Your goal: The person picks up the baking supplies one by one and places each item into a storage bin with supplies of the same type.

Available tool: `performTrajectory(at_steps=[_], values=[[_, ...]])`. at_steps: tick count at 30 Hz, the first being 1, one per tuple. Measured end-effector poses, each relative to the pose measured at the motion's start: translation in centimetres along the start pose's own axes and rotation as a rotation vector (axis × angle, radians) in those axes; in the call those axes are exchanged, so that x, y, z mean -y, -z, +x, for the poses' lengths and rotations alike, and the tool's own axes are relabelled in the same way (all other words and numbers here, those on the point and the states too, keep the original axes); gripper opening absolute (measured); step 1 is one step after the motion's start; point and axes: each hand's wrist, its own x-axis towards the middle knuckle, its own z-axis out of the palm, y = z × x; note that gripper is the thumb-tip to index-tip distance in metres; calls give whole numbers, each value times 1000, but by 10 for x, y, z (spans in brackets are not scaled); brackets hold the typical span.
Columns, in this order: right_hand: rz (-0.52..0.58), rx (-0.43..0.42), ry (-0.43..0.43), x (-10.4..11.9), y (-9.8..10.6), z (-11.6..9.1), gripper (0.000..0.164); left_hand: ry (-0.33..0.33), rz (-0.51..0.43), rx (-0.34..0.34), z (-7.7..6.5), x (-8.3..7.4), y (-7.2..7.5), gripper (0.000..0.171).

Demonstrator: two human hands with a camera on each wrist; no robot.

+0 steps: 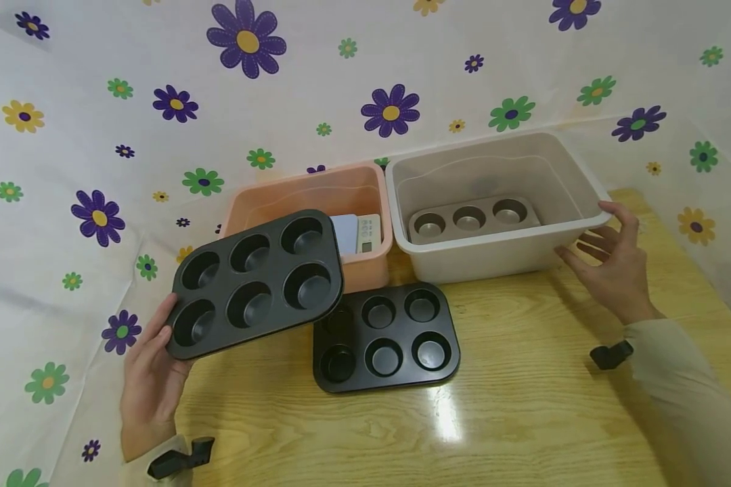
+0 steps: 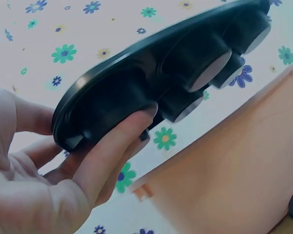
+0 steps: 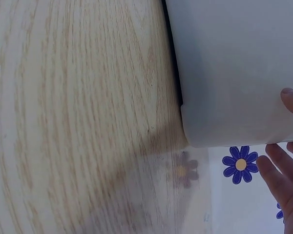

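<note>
A black six-cup muffin tin (image 1: 252, 274) is held up at a tilt by my left hand (image 1: 152, 382), which grips its left end. In the left wrist view, fingers (image 2: 119, 139) reach under the tin against the cup bottoms. A second black muffin tin (image 1: 396, 379) lies flat on the table below. My right hand (image 1: 621, 270) holds the front right corner of a white plastic bin (image 1: 481, 260), thumb at the front wall and fingers around the side. Inside that bin lies a brown muffin tin (image 1: 441, 220), partly hidden by the front wall.
Left of the white bin stands a peach bin (image 1: 365, 274), partly covered by the raised tin, with a kitchen scale (image 1: 368, 233) inside. Both bins stand at the back of the wooden table (image 1: 524, 406), against a flower-patterned cloth (image 1: 317, 88).
</note>
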Motion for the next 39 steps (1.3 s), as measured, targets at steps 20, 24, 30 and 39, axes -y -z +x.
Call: performTrajectory(at_steps=[20, 24, 30, 39], values=[[22, -8, -3, 4, -3, -1, 99, 50, 209, -197, 86, 49, -46, 46], [18, -10, -17, 3, -2, 0, 101, 90, 243, -236, 97, 58, -53, 44], [31, -18, -31, 2, 1, -1, 101, 119, 273, -253, 109, 71, -65, 42], [58, -9, -51, 5, -2, -2, 99, 131, 280, -287, 119, 82, -78, 44]])
